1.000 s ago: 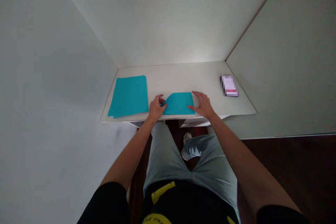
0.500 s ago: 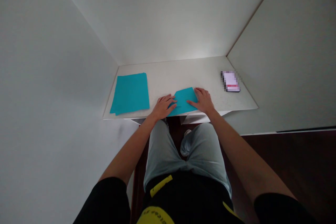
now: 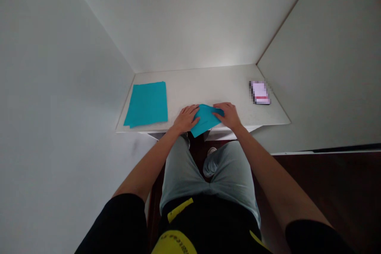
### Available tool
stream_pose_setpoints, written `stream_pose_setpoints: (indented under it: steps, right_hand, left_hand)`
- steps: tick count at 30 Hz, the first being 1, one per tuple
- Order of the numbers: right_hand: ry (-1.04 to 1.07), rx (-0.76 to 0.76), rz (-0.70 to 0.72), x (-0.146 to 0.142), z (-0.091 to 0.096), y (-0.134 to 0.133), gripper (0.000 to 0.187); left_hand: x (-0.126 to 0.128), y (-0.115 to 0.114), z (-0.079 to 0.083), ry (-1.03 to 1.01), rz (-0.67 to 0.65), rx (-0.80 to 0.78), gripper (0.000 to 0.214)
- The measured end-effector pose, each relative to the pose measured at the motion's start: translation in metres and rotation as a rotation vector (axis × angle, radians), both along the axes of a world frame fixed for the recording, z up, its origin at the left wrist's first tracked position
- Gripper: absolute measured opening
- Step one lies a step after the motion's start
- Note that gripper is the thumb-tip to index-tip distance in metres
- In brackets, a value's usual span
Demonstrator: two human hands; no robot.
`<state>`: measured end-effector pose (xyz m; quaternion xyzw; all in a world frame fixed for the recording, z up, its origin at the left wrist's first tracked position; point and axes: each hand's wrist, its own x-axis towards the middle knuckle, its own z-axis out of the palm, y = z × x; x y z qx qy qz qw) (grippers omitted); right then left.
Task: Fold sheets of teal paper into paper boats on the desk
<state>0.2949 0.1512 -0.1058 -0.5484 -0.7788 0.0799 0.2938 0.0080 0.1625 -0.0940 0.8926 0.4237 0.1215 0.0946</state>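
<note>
A folded sheet of blue paper (image 3: 206,120) is at the front edge of the white desk, turned at a slant with one corner sticking out past the edge. My left hand (image 3: 187,118) has the sheet's left side between its thumb and fingers. On the right side, my right hand (image 3: 228,114) grips the paper, thumb on top and fingers curled around the far edge. Both hands cover parts of the sheet's sides.
A stack of blue paper sheets (image 3: 148,104) lies on the left part of the desk (image 3: 193,85). Toward the right end is a phone (image 3: 260,93), its screen blurred out. Walls enclose the desk at the back and sides. My legs are below the front edge.
The folded sheet has turned, and its near corner now points toward me beyond the desk edge. My right hand has come slightly nearer and closed around the paper's right side.
</note>
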Motion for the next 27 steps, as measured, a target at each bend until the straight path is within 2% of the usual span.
stream_pose_setpoints:
  steps: [2,5,11,13,17,19,22,27]
  right_hand:
    - [-0.023,0.012,0.077,-0.001,0.004,-0.002,0.026]
    - [-0.071,0.012,0.175,-0.001,0.008,-0.005,0.028]
    - [-0.146,-0.032,0.263,-0.012,0.01,-0.012,0.026]
    - [-0.174,-0.06,0.222,-0.028,0.008,-0.016,0.034]
    - [-0.208,-0.13,0.119,-0.064,-0.003,-0.024,0.067]
    - [-0.219,-0.147,0.1,-0.071,-0.009,-0.028,0.08]
    - [-0.24,-0.138,0.084,-0.058,-0.014,-0.034,0.086]
    - [-0.291,-0.134,0.059,-0.005,-0.008,-0.046,0.088]
  left_hand:
    - [0.0,0.0,0.002,-0.002,0.015,0.002,0.064]
    - [0.002,-0.001,0.005,0.025,0.026,-0.013,0.071]
    - [0.004,-0.003,0.007,0.078,-0.003,-0.001,0.057]
    - [0.003,-0.003,0.006,0.083,-0.009,0.002,0.056]
    - [0.002,-0.001,0.005,0.105,-0.022,-0.009,0.059]
    - [0.002,-0.001,0.004,0.119,-0.033,-0.004,0.064]
    - [0.002,-0.001,0.004,0.129,-0.037,0.003,0.072]
    - [0.002,-0.001,0.004,0.123,-0.04,0.001,0.074]
